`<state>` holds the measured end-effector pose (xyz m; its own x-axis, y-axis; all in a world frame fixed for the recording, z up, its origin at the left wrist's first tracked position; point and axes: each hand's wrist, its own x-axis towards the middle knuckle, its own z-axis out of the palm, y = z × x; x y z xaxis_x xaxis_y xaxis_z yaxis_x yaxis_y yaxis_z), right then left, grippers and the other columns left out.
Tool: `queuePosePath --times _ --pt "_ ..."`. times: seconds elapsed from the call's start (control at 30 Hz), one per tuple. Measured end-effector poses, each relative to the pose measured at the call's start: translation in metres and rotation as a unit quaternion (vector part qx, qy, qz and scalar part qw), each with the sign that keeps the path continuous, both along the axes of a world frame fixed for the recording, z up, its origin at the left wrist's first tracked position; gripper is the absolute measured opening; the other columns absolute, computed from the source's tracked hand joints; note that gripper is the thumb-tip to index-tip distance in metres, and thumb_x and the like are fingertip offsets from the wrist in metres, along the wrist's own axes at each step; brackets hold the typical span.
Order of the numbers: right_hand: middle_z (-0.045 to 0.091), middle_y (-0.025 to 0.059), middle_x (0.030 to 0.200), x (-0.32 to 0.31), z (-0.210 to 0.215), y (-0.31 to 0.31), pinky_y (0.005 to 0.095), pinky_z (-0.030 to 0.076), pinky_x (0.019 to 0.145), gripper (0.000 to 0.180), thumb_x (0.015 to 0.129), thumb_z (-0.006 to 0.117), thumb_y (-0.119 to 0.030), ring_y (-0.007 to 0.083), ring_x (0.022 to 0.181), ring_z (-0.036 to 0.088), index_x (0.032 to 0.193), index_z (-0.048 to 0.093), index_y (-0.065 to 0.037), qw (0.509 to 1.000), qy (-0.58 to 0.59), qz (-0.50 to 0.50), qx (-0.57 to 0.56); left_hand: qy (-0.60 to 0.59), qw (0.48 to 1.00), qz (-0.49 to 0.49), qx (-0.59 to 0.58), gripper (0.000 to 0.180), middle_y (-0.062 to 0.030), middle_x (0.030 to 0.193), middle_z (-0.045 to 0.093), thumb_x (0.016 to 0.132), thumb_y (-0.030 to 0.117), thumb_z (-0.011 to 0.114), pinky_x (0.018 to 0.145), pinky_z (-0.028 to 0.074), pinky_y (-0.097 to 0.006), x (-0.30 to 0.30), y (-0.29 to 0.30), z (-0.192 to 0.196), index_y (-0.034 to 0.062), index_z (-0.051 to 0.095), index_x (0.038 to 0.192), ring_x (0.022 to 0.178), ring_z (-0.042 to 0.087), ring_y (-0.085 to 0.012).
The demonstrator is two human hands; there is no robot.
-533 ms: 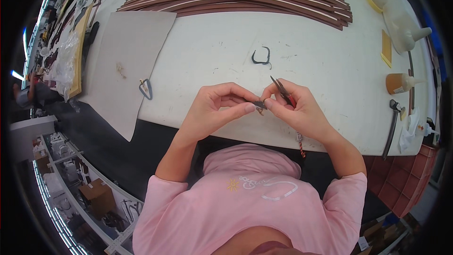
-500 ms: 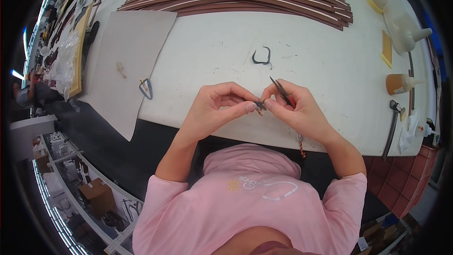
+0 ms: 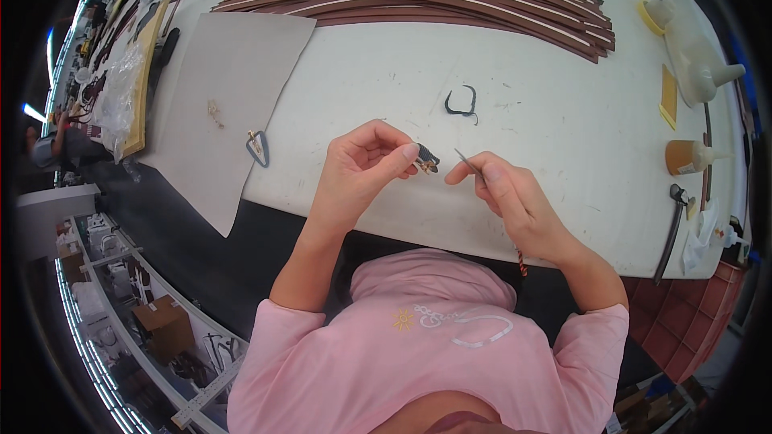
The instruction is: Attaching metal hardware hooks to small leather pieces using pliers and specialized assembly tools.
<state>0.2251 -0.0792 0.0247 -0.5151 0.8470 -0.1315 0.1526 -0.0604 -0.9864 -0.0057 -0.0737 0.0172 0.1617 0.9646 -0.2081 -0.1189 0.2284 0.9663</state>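
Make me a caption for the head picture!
Left hand pinches a dark piece; right hand holds a pointed tool.

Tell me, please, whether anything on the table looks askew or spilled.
The grey sheet lies slanted, one corner past the edge of the white table; a small tan patch, perhaps scraps or stain, breaks its plain surface.

White worktable point(image 3: 362, 72), crowded shelving point(image 3: 211, 394), strip lights point(image 3: 34, 112)

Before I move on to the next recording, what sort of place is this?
Most likely a craft workshop, perhaps for strap or leather goods: a pile of long brown strips lies across a white worktable, with an amber nozzle bottle near its right edge.
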Motion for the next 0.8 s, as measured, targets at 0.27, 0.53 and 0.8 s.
queuePosePath --times 0.27,0.53,0.8 --pt "0.032 -0.0039 0.06 -0.005 -0.002 0.004 0.0247 0.028 0.056 0.046 0.107 0.028 -0.028 0.0064 0.056 0.029 0.095 0.064 -0.003 0.994 -0.006 0.062 -0.089 0.0 1.0 0.004 0.027 0.008 -0.0065 0.088 0.069 0.091 0.007 0.066 0.073 0.053 -0.024 -0.001 -0.002 -0.001 -0.0001 0.064 0.094 0.08 0.065 -0.0103" --pt "0.038 0.0012 0.063 -0.002 -0.002 0.005 0.0289 0.034 0.059 0.041 0.106 0.035 -0.029 0.0116 0.06 0.036 0.091 0.063 -0.003 0.993 -0.006 0.064 -0.098 -0.004 1.0 -0.004 0.014 0.007 -0.008 0.091 0.07 0.091 0.005 0.065 0.075 0.054 -0.026 0.004 -0.007 -0.002 -0.0004 0.064 0.096 0.081 0.065 -0.0112" --pt "0.041 0.0011 0.065 0.0 -0.004 0.005 0.0267 0.034 0.059 0.041 0.107 0.033 -0.027 0.0097 0.06 0.035 0.091 0.061 -0.001 0.997 -0.021 0.059 -0.056 -0.012 1.0 -0.009 0.005 0.007 -0.0073 0.088 0.069 0.091 0.005 0.066 0.074 0.053 -0.026 0.012 -0.008 -0.008 -0.0006 0.064 0.095 0.08 0.065 -0.0115"
